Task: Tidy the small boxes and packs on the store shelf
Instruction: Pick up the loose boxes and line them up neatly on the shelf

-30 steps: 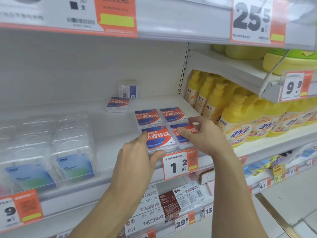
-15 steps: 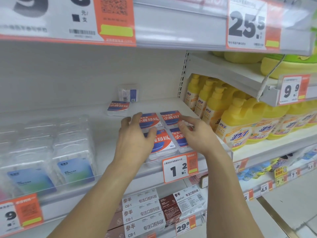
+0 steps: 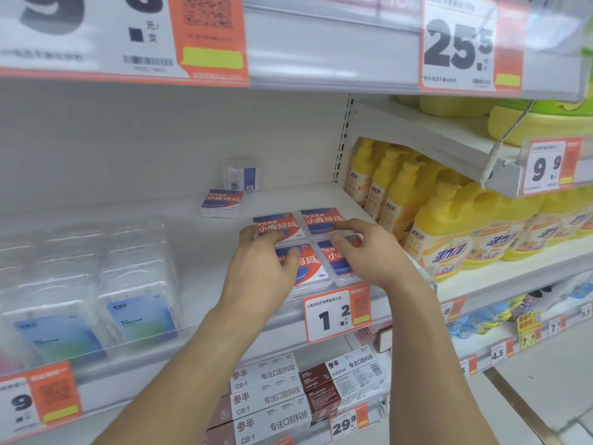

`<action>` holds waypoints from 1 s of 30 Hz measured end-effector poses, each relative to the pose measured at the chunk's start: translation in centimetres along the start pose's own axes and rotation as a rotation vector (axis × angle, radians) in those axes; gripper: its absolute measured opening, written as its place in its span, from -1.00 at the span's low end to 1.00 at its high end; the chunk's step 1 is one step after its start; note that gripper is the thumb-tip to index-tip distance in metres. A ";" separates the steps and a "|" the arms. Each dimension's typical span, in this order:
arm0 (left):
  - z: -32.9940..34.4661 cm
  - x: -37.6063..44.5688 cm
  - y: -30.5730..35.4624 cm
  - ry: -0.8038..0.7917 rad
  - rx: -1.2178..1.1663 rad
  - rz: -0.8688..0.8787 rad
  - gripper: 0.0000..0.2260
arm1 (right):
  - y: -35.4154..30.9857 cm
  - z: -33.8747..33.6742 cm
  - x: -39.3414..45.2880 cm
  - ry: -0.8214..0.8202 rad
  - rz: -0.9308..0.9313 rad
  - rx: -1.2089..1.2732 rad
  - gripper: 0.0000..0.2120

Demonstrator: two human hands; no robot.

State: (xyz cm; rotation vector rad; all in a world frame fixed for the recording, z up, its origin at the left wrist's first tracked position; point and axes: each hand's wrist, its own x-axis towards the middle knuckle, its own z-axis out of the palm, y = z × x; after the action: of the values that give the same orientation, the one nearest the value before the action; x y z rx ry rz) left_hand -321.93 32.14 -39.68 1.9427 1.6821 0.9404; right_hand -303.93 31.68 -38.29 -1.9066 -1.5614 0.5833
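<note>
White metal store shelf (image 3: 205,239) runs across mid-frame w/ a clear plastic front lip. Right side of frame: row of yellow pump bottles of cleaner (image 3: 449,232) on the next bay, well apart from the hands. Lower left: stacks of clear plastic packs w/ blue-green labels (image 3: 138,284), behind the lip.

Centre frame: four flat square clear boxes w/ red-and-blue labels (image 3: 322,220) laid in a 2x2 block, touching each other, at shelf front just above the white-and-orange "1.2" price tag (image 3: 337,313).

Left hand (image 3: 261,268) lies over the block's left half: fingers curled at the back-left box's left edge, thumb pressed on the front-left box label. Looks like a light grip on the boxes' edge, not fully clear.

Right hand (image 3: 372,252) covers the front-right box; fingers bent, tips on the seam btwn back-right and front-right boxes. Touching, grip can't be told.

Upper centre, behind the block: one more same-label loose box (image 3: 222,202) lying flat, apart from the four; just behind it a small clear pack w/ blue-white label (image 3: 240,175) standing upright vs back wall.
</note>
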 end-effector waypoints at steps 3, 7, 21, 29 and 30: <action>0.2 0.1 -0.2 0.008 -0.001 0.005 -0.62 | -0.2 -0.4 0.7 -0.028 0.004 -0.037 -0.68; 0.6 0.2 -0.5 0.007 0.017 0.024 -0.61 | -0.1 -0.9 2.3 -0.071 -0.024 -0.059 -0.66; -3.1 3.2 1.9 0.092 0.247 0.125 -0.64 | -4.4 -2.6 4.1 0.188 -0.221 -0.017 -0.61; -10.1 10.2 0.6 -0.237 0.698 0.171 -0.70 | -13.1 6.6 15.8 -0.127 -0.371 -0.337 -0.33; -10.2 10.5 -0.5 -0.303 0.758 0.145 -0.67 | -12.8 7.4 16.8 -0.152 -0.354 -0.334 -0.25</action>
State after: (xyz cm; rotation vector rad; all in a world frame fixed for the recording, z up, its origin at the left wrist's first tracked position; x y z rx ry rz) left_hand -329.02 41.17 -30.54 2.5320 1.8823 -0.0059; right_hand -314.47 51.04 -34.21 -1.7795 -2.1467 0.3330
